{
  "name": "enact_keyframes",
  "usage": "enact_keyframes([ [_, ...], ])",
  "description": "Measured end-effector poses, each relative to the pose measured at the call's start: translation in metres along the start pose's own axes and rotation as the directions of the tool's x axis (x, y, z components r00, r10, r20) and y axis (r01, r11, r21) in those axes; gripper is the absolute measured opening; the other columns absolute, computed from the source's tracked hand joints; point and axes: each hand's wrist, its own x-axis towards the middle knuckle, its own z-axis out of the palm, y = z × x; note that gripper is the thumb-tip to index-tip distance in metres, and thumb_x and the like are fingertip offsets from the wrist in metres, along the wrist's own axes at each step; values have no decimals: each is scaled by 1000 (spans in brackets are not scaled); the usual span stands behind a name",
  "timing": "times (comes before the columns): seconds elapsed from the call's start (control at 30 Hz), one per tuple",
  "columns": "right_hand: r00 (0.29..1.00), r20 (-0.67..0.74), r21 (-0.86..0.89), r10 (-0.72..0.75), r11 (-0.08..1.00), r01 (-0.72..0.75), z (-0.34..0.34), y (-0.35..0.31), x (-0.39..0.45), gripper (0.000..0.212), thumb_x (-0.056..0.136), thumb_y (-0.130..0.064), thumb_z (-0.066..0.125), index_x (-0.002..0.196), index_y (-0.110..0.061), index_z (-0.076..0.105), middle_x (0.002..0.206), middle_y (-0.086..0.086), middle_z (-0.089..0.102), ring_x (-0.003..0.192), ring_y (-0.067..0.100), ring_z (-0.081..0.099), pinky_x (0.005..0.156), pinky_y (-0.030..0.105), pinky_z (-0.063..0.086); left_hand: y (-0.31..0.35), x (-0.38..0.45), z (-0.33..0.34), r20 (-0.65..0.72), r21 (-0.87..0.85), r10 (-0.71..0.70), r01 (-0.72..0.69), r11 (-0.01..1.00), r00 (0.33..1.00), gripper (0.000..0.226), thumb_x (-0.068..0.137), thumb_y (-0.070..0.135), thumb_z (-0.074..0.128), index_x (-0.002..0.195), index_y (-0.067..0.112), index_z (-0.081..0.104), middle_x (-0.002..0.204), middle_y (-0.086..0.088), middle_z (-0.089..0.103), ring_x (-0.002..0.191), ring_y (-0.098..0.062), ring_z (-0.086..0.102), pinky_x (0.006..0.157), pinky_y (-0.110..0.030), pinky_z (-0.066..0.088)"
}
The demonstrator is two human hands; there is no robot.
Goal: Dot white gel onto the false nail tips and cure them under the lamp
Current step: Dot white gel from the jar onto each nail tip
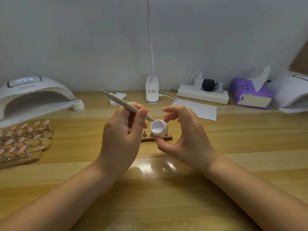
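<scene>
Head view: left hand point(121, 139) grasps dotting pen point(124, 104); right hand point(186, 139) pinches gel pot point(159, 128).

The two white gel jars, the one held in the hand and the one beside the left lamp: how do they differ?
The held gel jar is open, tilted and off the table, pinched by the right hand; the jar by the lamp is closed, upright and untouched on the table. Both are small, round and white.
</scene>
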Motion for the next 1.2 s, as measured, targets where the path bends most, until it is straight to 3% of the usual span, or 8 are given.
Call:
enact_keyframes([
  [0.1, 1000, -1, 10, 10, 1000, -10, -1, 0, -1, 61, 67, -20, 83, 118, -10, 52, 97, -2, 61, 93, 18, 55, 84, 41, 46, 2, 3, 0, 12, -149, -178, 177, 973, 984, 21, 95, 35, 50, 93, 17, 61, 64, 5, 61, 60, -7, 58, 57, -20, 50],
  [0.2, 1000, 1, 18, 27, 999, -27, -2, -1, -1, 61, 67, -21, 84, 116, -10, 51, 98, -2, 60, 92, 16, 56, 82, 38, 47, -1, 6, -1, 70, -352, -411, 409, 842, 909, 33, 86, 42, 53, 94, 11, 62, 61, 4, 59, 58, -10, 55, 55, -21, 50],
  [0.3, 999, -8, 29, 36, 999, -35, -3, -1, -1, 60, 67, -22, 85, 114, -11, 50, 98, -3, 60, 92, 15, 56, 81, 36, 47, -6, 8, -1, 111, -456, -513, 502, 735, 851, 35, 83, 42, 57, 93, 9, 63, 61, 2, 59, 57, -11, 54, 55, -24, 49],
  [0.67, 999, -45, 50, 18, 999, -15, -4, 1, -1, 53, 70, -22, 84, 109, -8, 50, 96, -1, 60, 89, 15, 56, 79, 26, 45, -11, 11, 0, 163, -529, -621, 599, 601, 767, 22, 98, 28, 52, 91, 11, 62, 58, 5, 58, 53, -6, 54, 51, -21, 48],
  [0.97, 999, -43, 36, 7, 999, -5, -3, 2, -1, 51, 72, -22, 83, 107, -6, 51, 96, 0, 59, 89, 15, 55, 78, 26, 45, -9, 9, 1, 165, -533, -611, 591, 605, 774, 22, 99, 27, 50, 91, 10, 62, 58, 5, 59, 53, -6, 55, 51, -21, 49],
  [1.1, 994, -65, 68, 83, 995, -79, -4, 6, 1, 52, 73, -27, 83, 108, -11, 48, 96, -3, 59, 89, 12, 55, 78, 19, 43, -8, 12, -1, 137, -578, -622, 572, 582, 771, 21, 100, 25, 49, 92, 10, 62, 59, 4, 60, 54, -6, 56, 52, -21, 50],
  [1.2, 971, -84, 108, 223, 971, -214, -6, 16, 4, 55, 74, -32, 81, 111, -20, 42, 95, -11, 57, 92, 9, 55, 79, 21, 45, -6, 13, -3, 136, -617, -607, 546, 567, 783, 20, 100, 22, 48, 97, 9, 63, 64, 1, 63, 58, -8, 59, 54, -22, 52],
])
